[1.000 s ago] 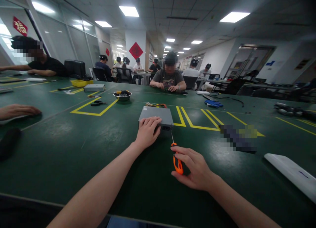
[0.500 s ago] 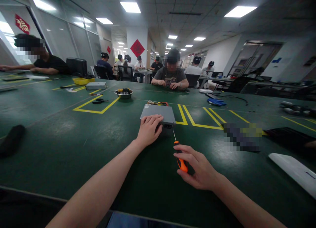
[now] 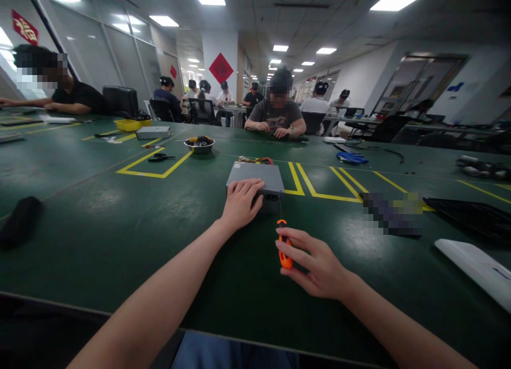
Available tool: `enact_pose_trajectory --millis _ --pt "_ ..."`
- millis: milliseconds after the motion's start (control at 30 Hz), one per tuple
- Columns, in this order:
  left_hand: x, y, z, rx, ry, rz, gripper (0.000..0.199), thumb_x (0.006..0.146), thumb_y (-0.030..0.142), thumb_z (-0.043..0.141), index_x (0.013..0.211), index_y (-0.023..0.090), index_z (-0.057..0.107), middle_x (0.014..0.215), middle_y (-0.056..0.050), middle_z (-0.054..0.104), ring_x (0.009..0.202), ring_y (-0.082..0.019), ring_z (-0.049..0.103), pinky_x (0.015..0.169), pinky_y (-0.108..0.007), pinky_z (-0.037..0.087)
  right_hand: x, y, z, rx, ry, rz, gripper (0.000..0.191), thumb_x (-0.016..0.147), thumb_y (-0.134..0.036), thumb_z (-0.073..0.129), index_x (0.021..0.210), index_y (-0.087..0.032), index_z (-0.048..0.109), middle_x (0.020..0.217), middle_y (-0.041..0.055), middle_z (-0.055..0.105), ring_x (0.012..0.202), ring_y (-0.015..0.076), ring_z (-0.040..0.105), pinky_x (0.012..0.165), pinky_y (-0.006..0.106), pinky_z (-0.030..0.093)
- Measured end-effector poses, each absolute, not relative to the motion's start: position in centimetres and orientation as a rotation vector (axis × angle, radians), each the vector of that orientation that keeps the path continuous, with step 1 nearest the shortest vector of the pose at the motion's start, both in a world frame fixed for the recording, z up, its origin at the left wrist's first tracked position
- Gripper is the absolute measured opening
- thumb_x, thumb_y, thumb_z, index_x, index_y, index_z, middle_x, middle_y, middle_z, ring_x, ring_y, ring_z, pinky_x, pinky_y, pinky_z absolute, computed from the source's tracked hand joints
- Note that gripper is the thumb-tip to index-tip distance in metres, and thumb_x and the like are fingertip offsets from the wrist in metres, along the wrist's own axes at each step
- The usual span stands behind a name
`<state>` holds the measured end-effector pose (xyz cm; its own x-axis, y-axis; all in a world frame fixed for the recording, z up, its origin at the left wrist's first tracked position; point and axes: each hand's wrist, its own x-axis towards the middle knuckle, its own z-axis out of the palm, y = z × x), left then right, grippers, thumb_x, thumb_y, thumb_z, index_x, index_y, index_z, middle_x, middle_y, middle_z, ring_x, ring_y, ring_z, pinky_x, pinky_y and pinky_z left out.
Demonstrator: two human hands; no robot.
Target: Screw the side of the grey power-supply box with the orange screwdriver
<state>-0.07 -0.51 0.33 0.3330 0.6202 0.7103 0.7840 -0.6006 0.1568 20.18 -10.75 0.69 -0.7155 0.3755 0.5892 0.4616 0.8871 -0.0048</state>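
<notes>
A grey metal box [image 3: 257,176] with coloured wires [image 3: 257,160] at its back lies on the green table in front of me. My left hand [image 3: 243,201] rests on its front left part, fingers over the top and thumb near the front side. An orange and black screwdriver [image 3: 285,254] is held in the fingers of my right hand [image 3: 311,260], its shaft pointing away from me to the box's front right corner. Whether the tip touches the box is too small to tell.
A metal bowl [image 3: 199,145] with tools stands beyond the box, left of it. Black pliers-like tool [image 3: 161,157], blue gloves [image 3: 351,157], a white panel [image 3: 475,268] and a black case [image 3: 19,222] lie around. A person [image 3: 275,113] sits opposite.
The screwdriver handle has shifted slightly left and stands straighter, with my right hand following. My left hand stays on the box. The whole view has tilted a little.
</notes>
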Motion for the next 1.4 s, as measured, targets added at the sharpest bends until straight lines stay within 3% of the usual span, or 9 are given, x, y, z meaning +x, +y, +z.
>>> enact_pose_trajectory --millis 167,333,567,800,967,1067,1267,1400 --pt "-0.1 -0.5 0.3 -2.394 -1.268 -1.107 0.030 0.089 0.028 0.040 0.117 0.024 0.050 0.125 -0.002 0.054 0.116 -0.018 0.045 0.098 -0.036 0.026 20.0 -10.6 0.2 -0.596 -2.391 -0.212 0.030 0.082 -0.027 0.055 0.108 -0.017 0.043 0.115 0.0173 0.055 0.097 0.0226 0.060 0.072 0.034 0.053" --pt "-0.1 -0.4 0.3 -2.400 -1.271 -1.094 0.031 0.089 0.027 0.040 0.118 0.025 0.050 0.126 -0.002 0.054 0.116 -0.019 0.045 0.097 -0.037 0.026 20.4 -10.9 0.8 -0.644 -2.493 -0.204 0.036 0.086 -0.030 0.047 0.120 -0.017 0.043 0.120 0.0169 0.050 0.105 0.0242 0.055 0.077 0.036 0.052" --pt "-0.3 -0.3 0.3 -2.415 -1.244 -1.078 0.032 0.089 0.027 0.040 0.119 0.025 0.049 0.126 -0.002 0.054 0.117 -0.018 0.045 0.097 -0.036 0.026 21.2 -10.7 0.6 -0.689 -2.272 -0.211 0.033 0.083 -0.022 0.054 0.113 -0.018 0.041 0.115 0.0161 0.054 0.095 0.0211 0.062 0.071 0.031 0.054" --pt "-0.4 -0.2 0.3 -2.422 -1.220 -1.082 0.031 0.089 0.027 0.039 0.119 0.025 0.049 0.126 -0.002 0.054 0.118 -0.018 0.044 0.099 -0.036 0.025 21.0 -10.9 1.0 -0.665 -2.504 -0.288 0.040 0.088 -0.031 0.043 0.124 -0.015 0.039 0.125 0.0201 0.047 0.108 0.0263 0.054 0.078 0.038 0.051" --pt "-0.5 -0.2 0.4 -2.429 -1.221 -1.092 0.032 0.089 0.027 0.040 0.119 0.025 0.049 0.126 -0.002 0.054 0.118 -0.019 0.044 0.098 -0.036 0.026 20.6 -10.7 0.6 -0.601 -2.435 -0.393 0.031 0.084 -0.032 0.054 0.109 -0.015 0.046 0.111 0.0176 0.058 0.090 0.0213 0.062 0.071 0.033 0.054" --pt "-0.5 -0.2 0.4 -2.432 -1.217 -1.098 0.032 0.089 0.026 0.040 0.119 0.025 0.049 0.126 -0.002 0.054 0.117 -0.019 0.045 0.098 -0.037 0.026 20.5 -10.6 0.4 -0.637 -2.377 -0.328 0.029 0.083 -0.037 0.056 0.100 -0.018 0.043 0.109 0.0172 0.058 0.092 0.0218 0.062 0.068 0.032 0.055" --pt "-0.5 -0.2 0.3 -2.432 -1.228 -1.092 0.032 0.088 0.026 0.041 0.119 0.025 0.050 0.126 -0.003 0.054 0.118 -0.020 0.045 0.098 -0.038 0.026 20.4 -10.9 0.9 -0.665 -2.519 -0.325 0.035 0.087 -0.033 0.047 0.116 -0.015 0.042 0.116 0.0195 0.051 0.103 0.0249 0.057 0.075 0.035 0.053" --pt "-0.4 -0.2 0.3 -2.432 -1.211 -1.101 0.032 0.088 0.025 0.041 0.119 0.025 0.049 0.126 -0.002 0.054 0.118 -0.019 0.044 0.098 -0.037 0.026 20.6 -10.8 0.6 -0.618 -2.431 -0.387 0.030 0.085 -0.032 0.053 0.108 -0.016 0.044 0.110 0.0180 0.055 0.094 0.0227 0.061 0.071 0.033 0.054"
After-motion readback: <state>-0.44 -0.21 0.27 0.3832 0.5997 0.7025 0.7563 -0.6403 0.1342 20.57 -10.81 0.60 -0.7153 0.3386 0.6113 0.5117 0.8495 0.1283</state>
